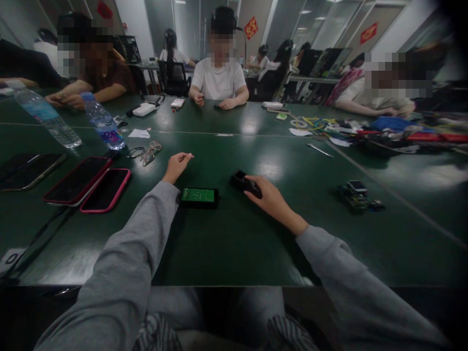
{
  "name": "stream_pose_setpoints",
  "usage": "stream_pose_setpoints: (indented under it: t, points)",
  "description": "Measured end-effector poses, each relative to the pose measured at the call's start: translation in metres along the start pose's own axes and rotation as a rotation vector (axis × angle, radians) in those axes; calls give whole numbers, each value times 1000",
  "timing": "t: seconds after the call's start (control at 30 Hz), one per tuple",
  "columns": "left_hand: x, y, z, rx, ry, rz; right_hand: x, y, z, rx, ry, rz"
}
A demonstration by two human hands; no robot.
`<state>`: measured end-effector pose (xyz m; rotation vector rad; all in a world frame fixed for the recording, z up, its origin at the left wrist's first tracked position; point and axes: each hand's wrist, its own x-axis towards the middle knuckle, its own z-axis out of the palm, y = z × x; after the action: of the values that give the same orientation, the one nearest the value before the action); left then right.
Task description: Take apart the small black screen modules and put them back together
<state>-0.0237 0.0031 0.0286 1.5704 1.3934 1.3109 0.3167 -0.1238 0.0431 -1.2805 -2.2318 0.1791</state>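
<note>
My left hand (178, 165) is raised a little over the table, left of centre, with thumb and fingertips pinched together; something tiny and pale may be at the tips, too small to name. Below and right of it, a black case with a green circuit board (199, 196) in it lies flat near my left cuff. To the right, the fingers and thumb of my right hand (268, 194) close round the right end of a black open case (239, 179), whose hollow faces up. A small gap separates the two cases.
Phones in red and pink cases (106, 190), glasses (149, 153) and two bottles (104, 122) stand or lie at the left. A small circuit module (356, 195), tweezers (320, 150) and heaped cables (395, 129) are at the right. People sit across the green table (234, 243).
</note>
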Motion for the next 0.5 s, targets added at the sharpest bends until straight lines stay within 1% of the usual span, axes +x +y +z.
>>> stream_pose_setpoints:
  t: [0.1,0.17,0.23,0.4,0.5]
  points:
    - [-1,0,0,19,11,4,-13,24,-11,-3,64,56]
    - [-2,0,0,24,10,6,-15,31,-13,15,83,71]
    - [-1,-2,0,30,6,10,-14,31,-13,29,79,59]
    - [0,-5,-1,29,-10,22,-11,18,-8,56,30,34]
    - [1,-5,-1,29,-16,14,-7,21,-15,83,26,25]
